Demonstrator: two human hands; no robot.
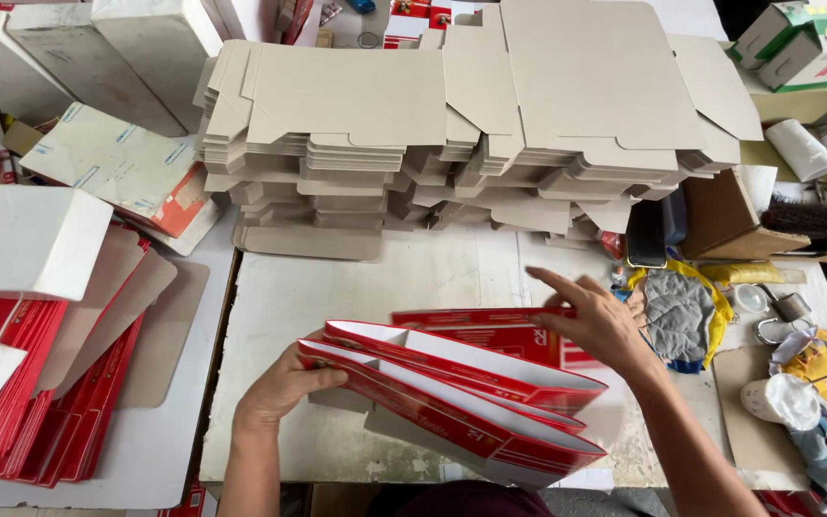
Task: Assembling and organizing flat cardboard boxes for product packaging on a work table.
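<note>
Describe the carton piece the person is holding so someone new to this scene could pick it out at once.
Start at the big stack of flat grey cardboard blanks at the back of the white table. Nearer the person, the left hand grips a red-and-white folded carton, the right hand over its far end. It alone is half-opened, not flat.

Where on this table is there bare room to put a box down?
Bare white tabletop lies between the grey flat carton stack and the red cartons in the hands. The right edge, around the rags and hairbrush, is crowded.
</note>
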